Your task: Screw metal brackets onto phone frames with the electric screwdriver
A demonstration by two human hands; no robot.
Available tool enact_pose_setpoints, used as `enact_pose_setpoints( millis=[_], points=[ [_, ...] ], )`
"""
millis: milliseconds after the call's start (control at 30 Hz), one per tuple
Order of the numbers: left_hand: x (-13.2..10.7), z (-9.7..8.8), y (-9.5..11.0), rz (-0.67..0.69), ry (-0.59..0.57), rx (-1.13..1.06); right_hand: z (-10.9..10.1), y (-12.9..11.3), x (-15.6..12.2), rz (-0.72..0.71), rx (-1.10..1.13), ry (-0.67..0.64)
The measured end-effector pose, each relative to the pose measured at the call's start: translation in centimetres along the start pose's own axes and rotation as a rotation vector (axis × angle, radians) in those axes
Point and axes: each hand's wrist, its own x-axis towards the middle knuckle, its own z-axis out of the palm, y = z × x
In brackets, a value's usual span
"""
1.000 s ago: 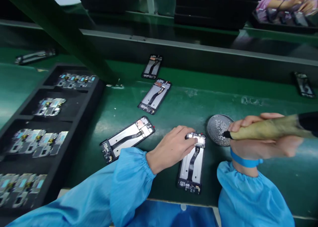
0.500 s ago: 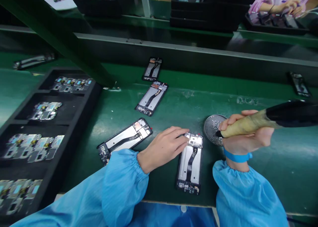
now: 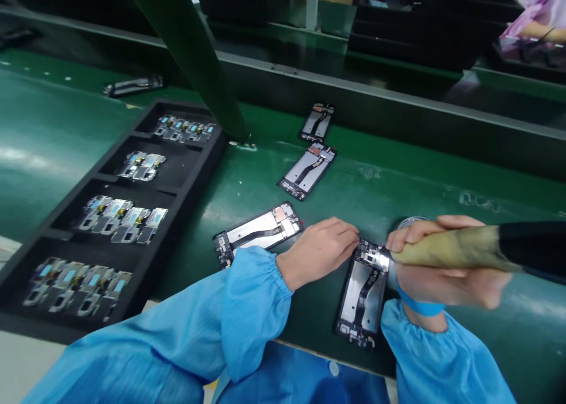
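Observation:
An opened phone (image 3: 364,295) lies face down near the front edge, with its circuit board at the top and a dark ribbon cable down the middle. My left hand (image 3: 325,248) has its fingers curled together, fingertips at the phone's upper left corner. In my right hand (image 3: 451,274) is an electric screwdriver (image 3: 460,245) with a worn yellow grip, wrapped by my fingers. Its tip meets the board's upper right area; the exact contact point is too small to make out. A round metal dish (image 3: 411,221) is mostly hidden behind the right hand.
More opened phones lie to the left and back: a near phone (image 3: 259,233), a middle phone (image 3: 307,171) and a far phone (image 3: 317,122). A black compartment tray (image 3: 194,197) with several circuit boards stands left, beside a slanting green post (image 3: 190,56). A person's pink sleeve (image 3: 539,6) shows across the bench.
The view has swung left. The screwdriver has moved from over the metal dish to the phone's board. My left fingers have drawn back to the phone's upper left corner.

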Motion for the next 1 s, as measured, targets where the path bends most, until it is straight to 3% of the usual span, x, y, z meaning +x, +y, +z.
enact_pose_setpoints(
  millis=[200, 633, 700, 800, 900, 1000],
  points=[
    [0.0, -0.2, 0.2, 0.002, -0.011, -0.006, 0.6, 1.8, -0.3, -0.031, 0.051, -0.061],
    [0.0, 0.0, 0.0, -0.009, -0.012, -0.008, 2.2, 2.1, -0.5, -0.071, 0.101, -0.029],
    [-0.1, 0.2, -0.1, -0.001, 0.013, -0.007, 1.2, 1.6, 0.2, -0.094, 0.080, 0.001],
    [-0.1, 0.4, -0.3, 0.005, 0.059, -0.018, -1.6, 0.5, 1.7, -0.208, -0.010, 0.169],
    [-0.1, 0.3, -0.2, 0.000, 0.079, -0.030, -4.5, -0.2, 2.9, -0.174, -0.111, 0.371],
    [-0.1, 0.1, -0.1, -0.020, 0.096, -0.052, -5.8, -0.1, 3.5, -0.122, -0.122, 0.445]
  ],
)
